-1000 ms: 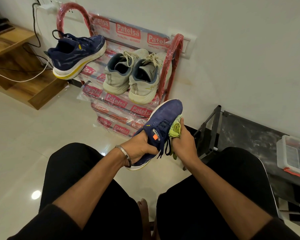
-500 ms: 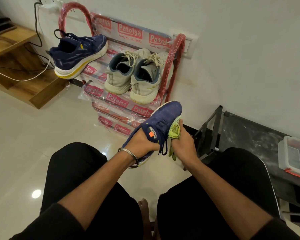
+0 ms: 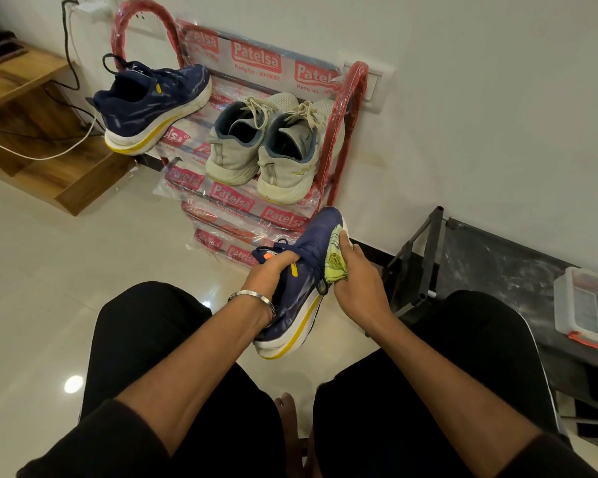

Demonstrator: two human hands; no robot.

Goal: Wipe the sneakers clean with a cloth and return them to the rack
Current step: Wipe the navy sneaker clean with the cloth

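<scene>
Leaning at my 12 o'clock, the rack (image 3: 346,108) awaits the navy sneaker (image 3: 308,270) my left hand (image 3: 273,270) grips mid-air; my right hand (image 3: 356,281) pinches the cloth (image 3: 335,263) against its toe. Loose laces could snag, twisting it free.
</scene>
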